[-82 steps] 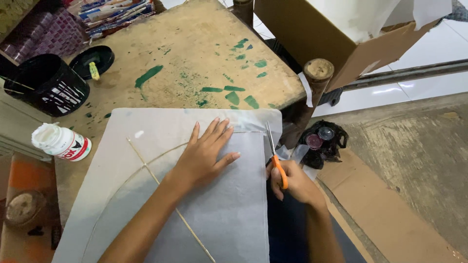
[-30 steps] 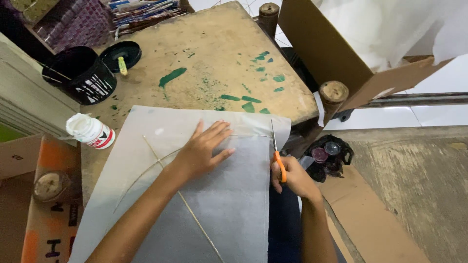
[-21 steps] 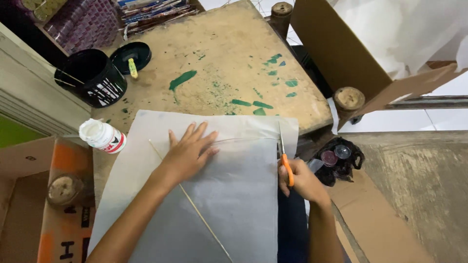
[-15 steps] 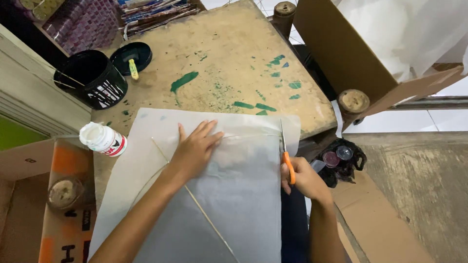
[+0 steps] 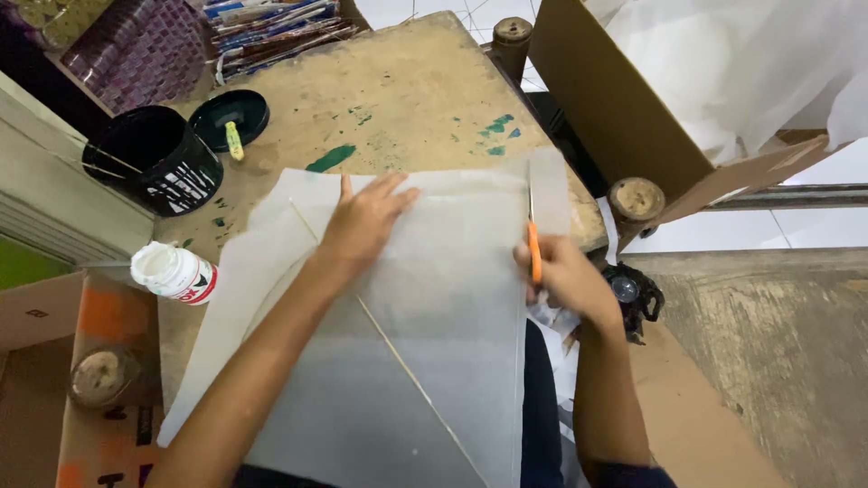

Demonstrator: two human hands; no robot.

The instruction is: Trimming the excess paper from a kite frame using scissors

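A large sheet of thin white paper [image 5: 434, 298] lies over a paint-stained wooden table [image 5: 407, 99]. Under the sheet runs a thin straight stick [image 5: 398, 348], and a curved one shows faintly at its left. My left hand [image 5: 362, 221] presses flat on the upper part of the sheet, fingers spread. My right hand [image 5: 565, 276] grips orange-handled scissors [image 5: 533, 239] at the sheet's right edge. Their blades point away from me along a narrow strip of paper [image 5: 550, 190].
A black pot [image 5: 158, 163] and a black lid with a yellow-handled brush [image 5: 231, 117] sit at the table's far left. A white glue bottle [image 5: 172, 271] lies left of the sheet. A cardboard box [image 5: 633, 108] stands at the right, with boxes at the lower left.
The scissors have advanced away from me along the sheet's right edge, freeing a narrow strip. My left hand stays pressed on the paper. The view has shifted.
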